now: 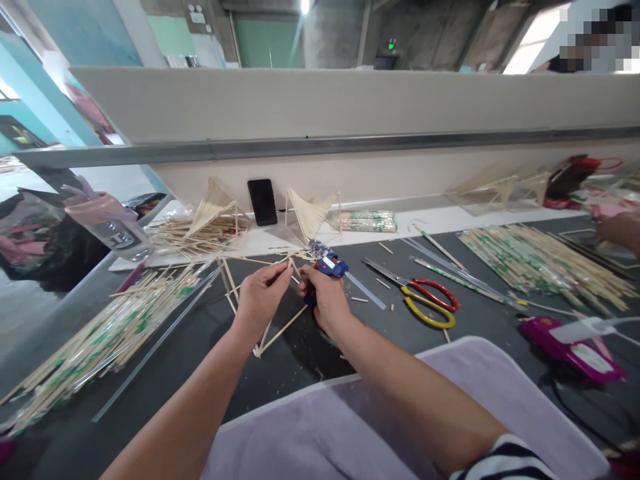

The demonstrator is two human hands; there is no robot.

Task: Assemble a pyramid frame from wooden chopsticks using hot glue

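Observation:
My right hand [326,297] is wrapped round a blue hot glue gun [332,265], with a clear glue stick [367,291] poking out of its back. Close beside it, my left hand [264,293] pinches a thin wooden stick of a frame [285,328] built from joined sticks. One corner of that frame rests on the dark tabletop below the hands. The fingers hide part of the stick joint, and the gun's nozzle is hard to make out.
Red-and-yellow scissors [429,301] lie right of my hands. Bagged sticks are at left [125,320] and right [540,263]. Finished stick models [313,212], a phone [263,202] and a pink-topped cup [107,223] stand behind. A magenta power strip [573,347] lies at right, near another person's hand [620,230].

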